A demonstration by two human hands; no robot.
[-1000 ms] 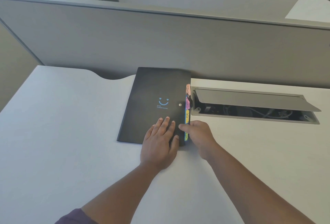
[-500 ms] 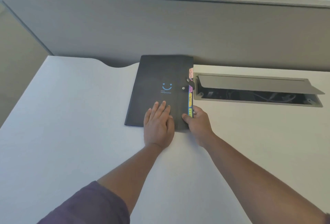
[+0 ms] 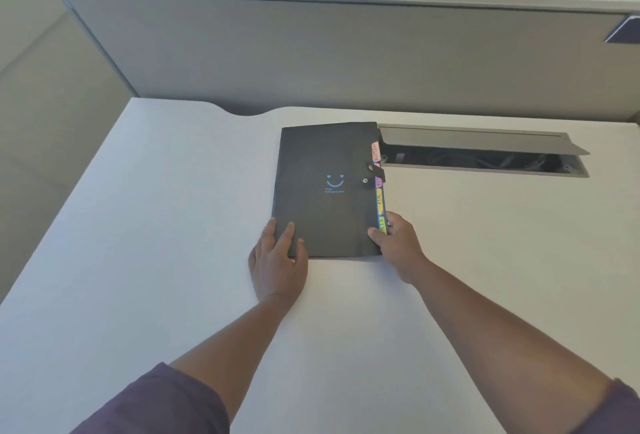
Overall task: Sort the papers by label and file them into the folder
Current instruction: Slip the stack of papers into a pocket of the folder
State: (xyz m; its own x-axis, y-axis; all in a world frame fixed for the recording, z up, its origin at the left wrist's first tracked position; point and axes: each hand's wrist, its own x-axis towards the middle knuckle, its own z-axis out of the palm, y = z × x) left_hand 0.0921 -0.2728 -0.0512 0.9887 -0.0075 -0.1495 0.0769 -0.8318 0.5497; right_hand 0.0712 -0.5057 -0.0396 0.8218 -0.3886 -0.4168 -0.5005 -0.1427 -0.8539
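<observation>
Folder point(image 3: 325, 191): black, matte, rectangular, closed by a snap strap; lies flat on the white desk point(image 3: 138, 243), far centre, beside an open cable tray point(image 3: 485, 156). Coloured index tabs point(image 3: 380, 196) line its right edge. Left hand point(image 3: 277, 257) rests flat, fingers spread, on the near-left corner; right hand point(image 3: 398, 243) pinches the near-right edge. Advice: hold both corners evenly, square it to the desk.
</observation>
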